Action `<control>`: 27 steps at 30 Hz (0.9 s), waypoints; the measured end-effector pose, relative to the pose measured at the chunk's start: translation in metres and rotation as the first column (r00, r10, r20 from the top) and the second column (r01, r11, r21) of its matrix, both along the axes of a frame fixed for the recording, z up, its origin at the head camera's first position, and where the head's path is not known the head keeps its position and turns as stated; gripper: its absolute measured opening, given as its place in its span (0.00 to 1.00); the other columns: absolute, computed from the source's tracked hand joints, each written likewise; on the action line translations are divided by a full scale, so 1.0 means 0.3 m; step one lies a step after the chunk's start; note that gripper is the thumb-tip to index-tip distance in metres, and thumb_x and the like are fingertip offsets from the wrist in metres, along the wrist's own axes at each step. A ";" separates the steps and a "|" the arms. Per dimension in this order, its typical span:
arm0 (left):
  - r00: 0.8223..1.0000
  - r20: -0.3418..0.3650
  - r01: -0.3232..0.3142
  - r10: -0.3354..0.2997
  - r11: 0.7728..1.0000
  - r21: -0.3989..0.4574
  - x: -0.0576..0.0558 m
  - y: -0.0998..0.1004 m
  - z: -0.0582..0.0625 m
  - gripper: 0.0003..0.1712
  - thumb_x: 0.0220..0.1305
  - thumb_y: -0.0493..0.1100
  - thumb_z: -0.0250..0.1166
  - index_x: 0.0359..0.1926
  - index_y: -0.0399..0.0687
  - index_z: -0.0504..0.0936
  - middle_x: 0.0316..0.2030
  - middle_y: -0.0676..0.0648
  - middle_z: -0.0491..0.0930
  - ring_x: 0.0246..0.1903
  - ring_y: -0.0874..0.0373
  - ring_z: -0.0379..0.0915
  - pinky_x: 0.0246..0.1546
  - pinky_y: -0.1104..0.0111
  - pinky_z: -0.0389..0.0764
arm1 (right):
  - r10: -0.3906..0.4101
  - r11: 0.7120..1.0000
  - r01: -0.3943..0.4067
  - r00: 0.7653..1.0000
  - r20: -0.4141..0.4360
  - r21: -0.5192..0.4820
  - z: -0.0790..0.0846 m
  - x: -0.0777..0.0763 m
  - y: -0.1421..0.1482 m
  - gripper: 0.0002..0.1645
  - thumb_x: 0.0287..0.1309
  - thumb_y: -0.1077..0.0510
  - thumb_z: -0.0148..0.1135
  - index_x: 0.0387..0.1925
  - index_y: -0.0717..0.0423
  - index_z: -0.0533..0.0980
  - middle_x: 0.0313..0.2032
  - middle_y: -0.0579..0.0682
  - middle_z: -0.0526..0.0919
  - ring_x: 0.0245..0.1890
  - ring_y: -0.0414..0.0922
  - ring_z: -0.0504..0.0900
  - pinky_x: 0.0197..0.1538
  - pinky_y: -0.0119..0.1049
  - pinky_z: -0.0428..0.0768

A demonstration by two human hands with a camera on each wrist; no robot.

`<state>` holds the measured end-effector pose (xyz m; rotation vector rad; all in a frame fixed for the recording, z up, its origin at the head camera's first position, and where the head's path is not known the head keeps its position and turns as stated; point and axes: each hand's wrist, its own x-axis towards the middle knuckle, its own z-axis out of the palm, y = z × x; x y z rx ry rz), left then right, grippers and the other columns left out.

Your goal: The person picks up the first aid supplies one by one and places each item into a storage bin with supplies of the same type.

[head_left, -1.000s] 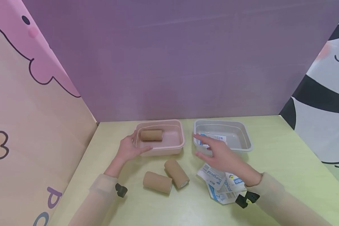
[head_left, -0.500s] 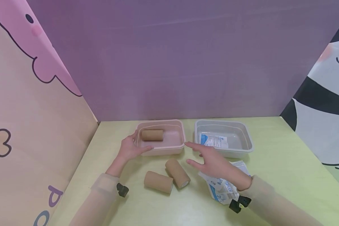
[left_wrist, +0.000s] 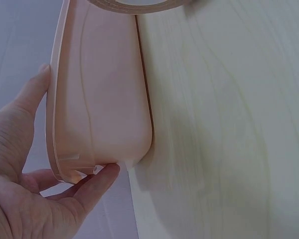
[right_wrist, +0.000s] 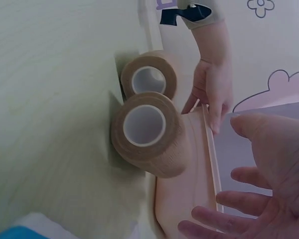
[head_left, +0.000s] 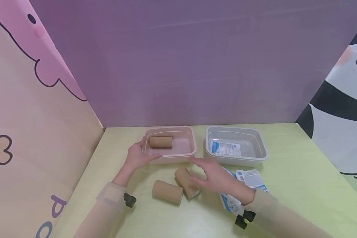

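Note:
At the left end of a pink plastic bin (head_left: pixel 178 160), my left hand (head_left: pixel 135 156) grips the rim, thumb along the front edge and fingers round the corner. Inside that bin lies one tan bandage roll (head_left: pixel 160 142). Two more tan rolls lie on the table: a left one (head_left: pixel 167 191) and a right one (head_left: pixel 183 178). Their white hollow cores and ridged wrap show in the right wrist view, where the nearer roll (right_wrist: pixel 172 159) partly hides the other. Over the right roll hovers my right hand (head_left: pixel 214 175), fingers spread and holding nothing.
A grey plastic bin (head_left: pixel 241 161) stands right of the pink one, with a blue-and-white packet (head_left: pixel 226 148) inside. Several printed packets (head_left: pixel 251 178) lie on the table, partly under my right forearm. A purple wall (head_left: pixel 196 66) rises behind both bins.
My right hand has moved left and towards me, from the grey bin to the right roll on the table. The left hand stays on the pink bin.

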<state>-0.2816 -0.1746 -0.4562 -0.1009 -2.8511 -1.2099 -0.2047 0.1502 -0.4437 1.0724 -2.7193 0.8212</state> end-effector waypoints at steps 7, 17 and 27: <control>1.000 -0.015 0.001 -0.001 1.000 -0.018 -0.002 0.000 0.000 0.68 0.51 0.63 0.83 0.80 0.30 0.60 0.75 0.26 0.66 0.76 0.34 0.64 0.74 0.44 0.73 | 0.008 1.000 -0.008 1.000 0.008 0.030 -0.016 0.009 -0.016 0.38 0.69 0.50 0.70 0.73 0.63 0.71 0.70 0.63 0.79 0.69 0.60 0.80 0.71 0.55 0.78; 1.000 -0.006 -0.011 0.011 1.000 -0.008 -0.002 0.002 -0.001 0.68 0.51 0.63 0.84 0.80 0.31 0.60 0.75 0.26 0.66 0.77 0.34 0.64 0.74 0.45 0.72 | 0.017 0.998 -0.018 1.000 0.013 0.061 -0.035 0.015 -0.037 0.40 0.66 0.50 0.72 0.74 0.61 0.71 0.71 0.62 0.78 0.71 0.61 0.78 0.73 0.56 0.76; 1.000 0.002 -0.010 0.010 1.000 0.014 0.001 0.003 0.002 0.68 0.51 0.63 0.84 0.80 0.32 0.60 0.76 0.27 0.65 0.77 0.34 0.62 0.75 0.45 0.71 | 0.007 0.995 -0.014 0.997 0.072 0.099 -0.046 0.023 -0.060 0.43 0.65 0.49 0.73 0.75 0.62 0.70 0.74 0.63 0.74 0.73 0.62 0.76 0.74 0.58 0.74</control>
